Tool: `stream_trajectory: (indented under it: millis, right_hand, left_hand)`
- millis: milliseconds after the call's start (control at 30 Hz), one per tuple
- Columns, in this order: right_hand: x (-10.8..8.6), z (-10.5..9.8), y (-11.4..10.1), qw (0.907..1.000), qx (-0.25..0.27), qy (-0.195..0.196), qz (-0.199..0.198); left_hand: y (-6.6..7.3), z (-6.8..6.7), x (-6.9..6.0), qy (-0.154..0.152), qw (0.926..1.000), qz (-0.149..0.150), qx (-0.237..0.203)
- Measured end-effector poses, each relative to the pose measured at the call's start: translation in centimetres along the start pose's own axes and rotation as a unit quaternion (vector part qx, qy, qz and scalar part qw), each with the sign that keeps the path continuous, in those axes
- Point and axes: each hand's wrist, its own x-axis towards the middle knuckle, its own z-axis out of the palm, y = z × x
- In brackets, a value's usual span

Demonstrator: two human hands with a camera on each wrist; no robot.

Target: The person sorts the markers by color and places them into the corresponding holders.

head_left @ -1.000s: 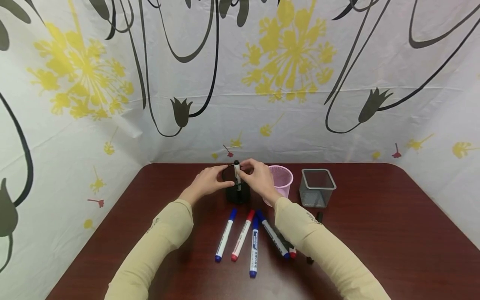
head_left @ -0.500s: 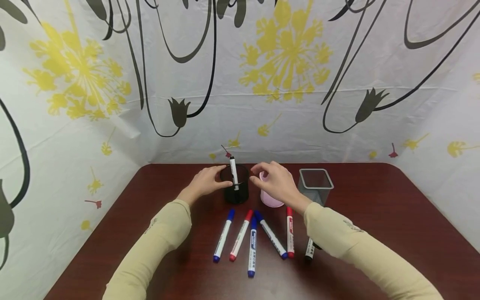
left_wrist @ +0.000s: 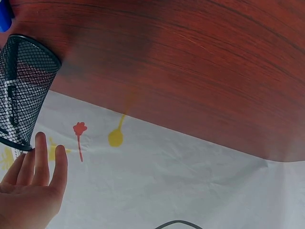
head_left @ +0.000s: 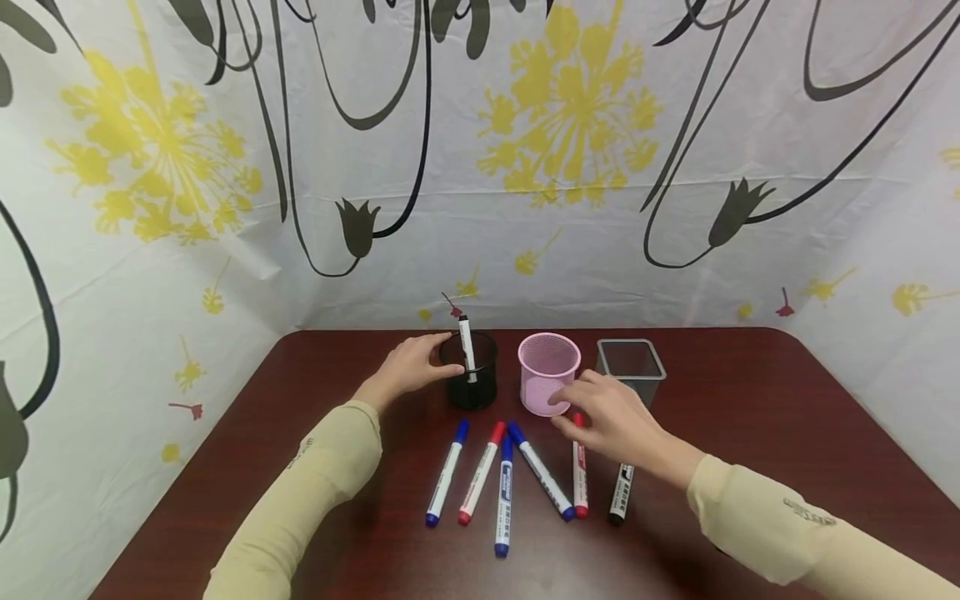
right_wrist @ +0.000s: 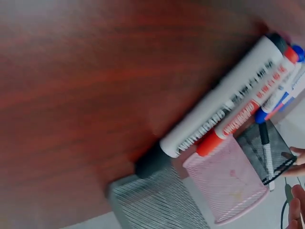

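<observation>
My left hand (head_left: 408, 365) touches the left rim of a black mesh pen cup (head_left: 480, 392), thumb at the front, fingers farther back. In the left wrist view that hand's fingers (left_wrist: 42, 157) look fairly straight against the rim. A white marker with a black cap (head_left: 467, 343) leans inside the cup. My right hand (head_left: 611, 414), holding nothing, hovers with parted fingers over a red-capped marker (head_left: 580, 479) and a black-capped marker (head_left: 622, 492). Its fingertips appear in front of a pink mesh cup (head_left: 546, 367); contact cannot be told.
On the dark red table (head_left: 360, 550) lie two more blue-capped markers, including one in the middle (head_left: 504, 500), a left blue marker (head_left: 447, 475), and another red marker (head_left: 482, 475). A slanted blue marker (head_left: 542, 471) lies nearby. A grey square mesh holder (head_left: 630, 362) stands right.
My right hand has let go of the black-capped marker, which now stands in the black cup, and has moved right and toward me. The left hand stays at the cup.
</observation>
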Motion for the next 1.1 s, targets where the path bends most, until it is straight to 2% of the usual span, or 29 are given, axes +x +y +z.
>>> stream_trajectory:
  millis: [233,400,567,833,1100]
  right_hand:
    - [-3.4,-0.3,0.2,0.9973,0.001,0.004,-0.073]
    - [-5.1,-0.3,0.3,0.9886,-0.007,0.013,-0.150]
    - [-6.9,-0.7,0.5,0.9794,-0.040,0.012,-0.197]
    - [-9.8,-1.1,1.8,0.9688,-0.084,-0.020,-0.232]
    - [-10.6,-0.8,2.0,0.9613,-0.079,-0.049,-0.260]
  left_hand:
    - [0.0,0.1,0.0,-0.003,1.0000,-0.003,0.000]
    - [0.1,0.1,0.0,-0.003,1.0000,-0.001,-0.001]
    - [0.1,0.0,0.0,0.000,1.0000,0.000,0.001]
    - [0.1,0.1,0.0,0.001,1.0000,-0.003,-0.001]
    - [0.1,0.0,-0.1,0.004,1.0000,-0.002,-0.001]
